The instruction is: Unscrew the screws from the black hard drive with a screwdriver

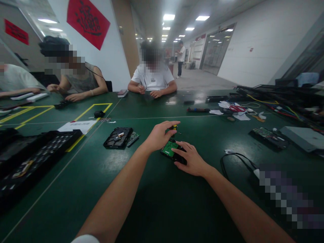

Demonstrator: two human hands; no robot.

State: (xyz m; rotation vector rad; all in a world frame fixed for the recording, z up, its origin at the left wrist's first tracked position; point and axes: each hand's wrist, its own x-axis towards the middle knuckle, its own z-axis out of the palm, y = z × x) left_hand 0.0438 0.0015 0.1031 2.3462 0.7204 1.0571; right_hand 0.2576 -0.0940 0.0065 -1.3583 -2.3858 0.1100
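Observation:
A hard drive [169, 150] with a green circuit board on top lies flat on the table in front of me. My right hand [190, 157] grips it from the right, fingers over the board and thumb along the near edge. Above the drive's far left part, my left hand [160, 135] has its thumb and fingers around a short yellow-and-black screwdriver [174, 127]. Its lower end is mostly hidden. Tiny screws [180, 133] lie just beyond the drive. To the left sits another black drive [118, 137], with a loose circuit board [133, 138] beside it.
Black plastic trays [48, 158] occupy the left side. On the right are another drive [268, 137], a grey metal box [303, 137], a black cable [235, 154] and piled cables [286, 104]. A person [153, 77] sits opposite; others are at the left.

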